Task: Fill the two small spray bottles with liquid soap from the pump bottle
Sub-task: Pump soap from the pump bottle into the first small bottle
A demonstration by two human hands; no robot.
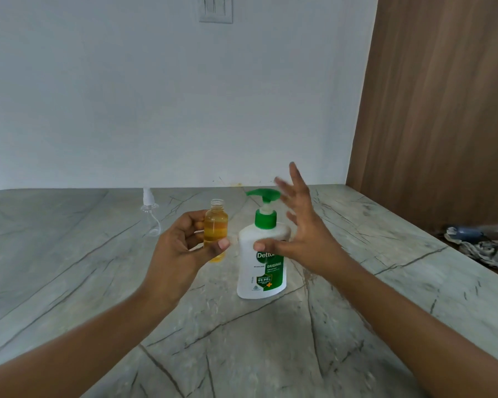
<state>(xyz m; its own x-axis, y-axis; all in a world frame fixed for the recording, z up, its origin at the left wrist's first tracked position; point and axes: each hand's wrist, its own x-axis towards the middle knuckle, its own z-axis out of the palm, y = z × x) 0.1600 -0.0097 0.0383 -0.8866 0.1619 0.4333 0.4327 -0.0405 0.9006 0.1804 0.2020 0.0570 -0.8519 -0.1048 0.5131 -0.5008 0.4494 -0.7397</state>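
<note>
Amber soap (215, 232) fills most of the bottle (217, 203) that your left hand (181, 248) pinches upright. Its mouth is open beside the spout of the pump (259, 272), likely to catch more. Your right hand (302, 225), spread wide and empty, hovers by the pump head. A sprayer (149, 208) lies beyond your left hand.

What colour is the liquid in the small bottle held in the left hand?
Amber-yellow, seen through the clear small bottle in the left hand; head view shows it best.
</note>
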